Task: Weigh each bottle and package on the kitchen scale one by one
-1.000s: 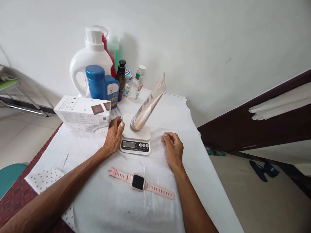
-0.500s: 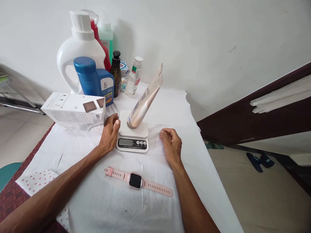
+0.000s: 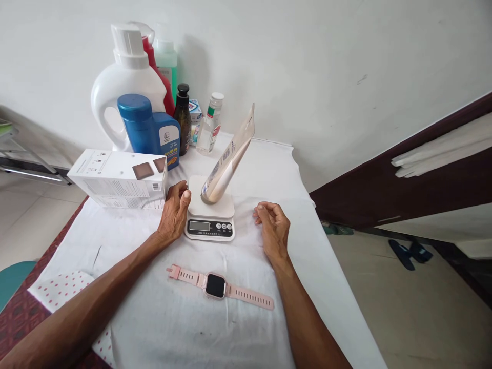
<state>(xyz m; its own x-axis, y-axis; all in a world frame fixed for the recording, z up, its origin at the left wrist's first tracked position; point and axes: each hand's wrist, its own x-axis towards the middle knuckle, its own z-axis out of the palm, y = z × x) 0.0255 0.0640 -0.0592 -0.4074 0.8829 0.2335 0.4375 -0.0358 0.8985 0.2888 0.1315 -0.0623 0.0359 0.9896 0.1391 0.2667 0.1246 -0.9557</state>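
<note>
1. A desk [image 3: 326,287] covered with a white cloth [image 3: 154,318] is seen, with one dotted cloth [image 3: 61,287] at its left edge.
2. At the back of the desk one large white jug [image 3: 123,87], one blue bottle [image 3: 148,130], one red bottle [image 3: 154,66], one green bottle [image 3: 167,56], one dark bottle [image 3: 183,120], one clear bottle [image 3: 209,125] and one small carton [image 3: 195,110] are grouped.
3. One white box [image 3: 119,179] is laid on its side just left of the left hand.
4. One beige tube [image 3: 228,159] is stood cap-down and tilted to the right on the scale's platform; it is touched by neither hand.
5. One white kitchen scale [image 3: 210,223] is set between the two hands, with its display turned toward the person.
6. The left hand [image 3: 173,212] is rested against the scale's left edge, fingers loosely curled, the thumb laid on the platform's corner; nothing is gripped.
7. The right hand [image 3: 273,228] is rested on the cloth near the scale's right side, apart from it, fingers curled inward to a loose fist; whether anything is enclosed cannot be told.
8. One pink smartwatch [image 3: 215,285] is laid flat, strap stretched out, nearer the person, between the forearms and touched by neither.
9. Against the picture half a second earlier almost nothing is changed: the hands, tube, scale and watch are kept where they were, and only a slight shift of the view is noticed.
</note>
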